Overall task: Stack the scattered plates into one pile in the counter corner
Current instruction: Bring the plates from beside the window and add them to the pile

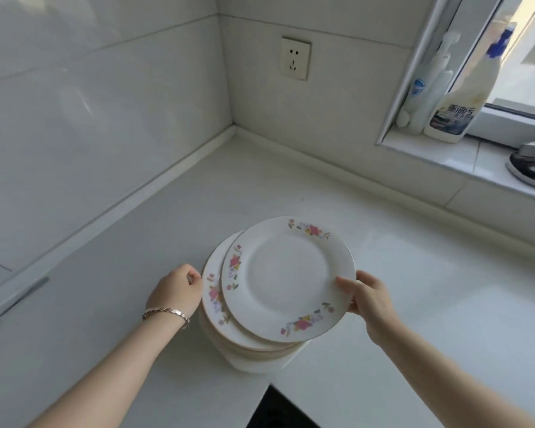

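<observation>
Right hand [368, 299] pinching top plate [288, 273] rim (overhanging pile [212, 293]), bare counter [291, 186] beyond

Head cam: fwd + down onto counter [414, 288], close.

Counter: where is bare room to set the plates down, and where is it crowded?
Bare: the counter corner between both walls and the pile; also the stretch right of the pile, under the window sill. Crowded: the near edge, where the left hand holds the pile and the right hand its top plate by the dark cutout; the sill carries bottles.
</observation>
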Demonstrator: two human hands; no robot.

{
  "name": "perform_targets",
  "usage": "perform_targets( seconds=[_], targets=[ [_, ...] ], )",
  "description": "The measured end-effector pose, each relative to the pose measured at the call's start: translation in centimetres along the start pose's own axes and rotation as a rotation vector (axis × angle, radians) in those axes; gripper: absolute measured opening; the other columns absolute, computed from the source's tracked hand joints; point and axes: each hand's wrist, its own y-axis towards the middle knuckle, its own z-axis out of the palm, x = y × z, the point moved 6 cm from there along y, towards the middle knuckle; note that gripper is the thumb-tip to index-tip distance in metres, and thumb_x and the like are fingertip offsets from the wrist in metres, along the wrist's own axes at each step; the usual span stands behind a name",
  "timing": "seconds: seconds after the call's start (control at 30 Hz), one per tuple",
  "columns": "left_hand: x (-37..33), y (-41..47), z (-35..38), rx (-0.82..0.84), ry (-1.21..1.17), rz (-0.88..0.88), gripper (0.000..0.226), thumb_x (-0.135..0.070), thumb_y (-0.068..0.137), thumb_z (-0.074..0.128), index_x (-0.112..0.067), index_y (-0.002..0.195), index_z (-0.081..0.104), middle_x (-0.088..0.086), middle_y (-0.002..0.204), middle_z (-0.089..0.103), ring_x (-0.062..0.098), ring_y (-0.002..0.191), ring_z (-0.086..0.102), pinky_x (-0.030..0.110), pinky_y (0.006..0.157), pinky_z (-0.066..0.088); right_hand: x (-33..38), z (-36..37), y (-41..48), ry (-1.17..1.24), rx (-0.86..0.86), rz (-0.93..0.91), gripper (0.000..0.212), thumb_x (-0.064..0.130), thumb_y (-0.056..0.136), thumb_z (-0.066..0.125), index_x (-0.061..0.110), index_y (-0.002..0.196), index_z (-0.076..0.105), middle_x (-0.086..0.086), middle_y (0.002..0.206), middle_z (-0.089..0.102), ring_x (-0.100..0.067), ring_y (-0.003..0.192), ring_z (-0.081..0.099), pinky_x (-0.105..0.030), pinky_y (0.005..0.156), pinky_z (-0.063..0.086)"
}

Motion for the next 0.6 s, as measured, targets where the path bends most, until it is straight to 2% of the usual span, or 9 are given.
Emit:
perform_targets(
  seconds=[0.1,0.17,0.23,0.3,0.33,0.43,0.5,0.6],
  targets=[
    [0.7,0.2,0.0,-0.002,-0.014,-0.019,0.023,-0.019,0.088,0.045,-0.024,0.066,0.048,0.002,0.071,0.063,0.029,0.073,0.060,0.026,0.058,0.037,0.3,0.4,-0.6,-0.331,-0.081,-0.169,0.018,0.018,0.084,0.058,0.005,0.071,0.056,-0.001,0.058,0.051,-0.015,0.049,0.042,-0.012,0.039,0.032],
    [0.9,0.6,-0.1,-0.004,-0.031,-0.023,0.025,-0.019,0.089,0.046,-0.025,0.064,0.046,0.003,0.071,0.063,0.030,0.074,0.061,0.026,0.062,0.040,0.0,0.8,-1.0,-0.502,-0.120,-0.219,0.027,0.026,0.085,0.057,0.003,0.072,0.053,-0.002,0.063,0.048,-0.017,0.055,0.042,-0.021,0.045,0.032],
    [1.0,1.0,-0.3,-0.011,-0.034,-0.031,0.024,-0.019,0.089,0.046,-0.026,0.065,0.047,0.002,0.072,0.062,0.030,0.073,0.060,0.026,0.064,0.040,-0.2,1.5,-1.1,-0.588,-0.141,-0.240,0.028,0.031,0.085,0.057,0.004,0.075,0.056,-0.001,0.072,0.051,-0.021,0.066,0.049,-0.029,0.055,0.037],
    [1.1,1.2,-0.5,-0.020,-0.023,-0.033,0.024,-0.019,0.088,0.046,-0.026,0.066,0.047,-0.001,0.071,0.060,0.027,0.071,0.056,0.025,0.062,0.038,-0.4,2.3,-1.1,-0.605,-0.140,-0.240,0.023,0.032,0.086,0.056,0.009,0.087,0.061,0.001,0.091,0.051,-0.019,0.080,0.053,-0.033,0.070,0.046],
    [1.0,1.3,-0.5,-0.022,-0.019,-0.029,0.023,-0.019,0.088,0.045,-0.026,0.066,0.048,-0.002,0.071,0.059,0.027,0.071,0.055,0.025,0.061,0.037,-0.7,2.7,-1.1,-0.585,-0.118,-0.231,0.025,0.031,0.087,0.056,0.011,0.100,0.061,0.001,0.101,0.049,-0.018,0.088,0.054,-0.034,0.079,0.048],
    [0.9,1.4,-0.7,-0.024,-0.022,-0.011,0.019,-0.019,0.088,0.045,-0.025,0.071,0.051,0.001,0.071,0.062,0.028,0.071,0.061,0.026,0.059,0.040,-1.5,4.0,-1.2,-0.519,-0.019,-0.203,0.049,0.028,0.092,0.050,0.012,0.137,0.042,-0.003,0.130,0.040,-0.019,0.119,0.046,-0.036,0.104,0.040],
    [0.7,1.4,-0.9,-0.033,-0.019,0.004,0.015,-0.019,0.088,0.045,-0.022,0.076,0.054,0.004,0.073,0.065,0.030,0.071,0.062,0.028,0.061,0.044,-1.7,4.8,-1.3,-0.509,0.015,-0.224,0.054,0.024,0.095,0.043,0.010,0.145,0.027,-0.007,0.141,0.035,-0.020,0.132,0.035,-0.034,0.111,0.030],
    [-0.1,1.2,-0.9,-0.059,0.000,0.039,0.012,-0.019,0.089,0.045,-0.020,0.081,0.055,0.000,0.073,0.060,0.029,0.070,0.057,0.027,0.059,0.040,-1.5,5.3,-1.4,-0.467,-0.008,-0.271,0.045,0.020,0.097,0.037,0.007,0.140,0.033,-0.009,0.135,0.043,-0.023,0.127,0.039,-0.035,0.108,0.033]
  ],
)
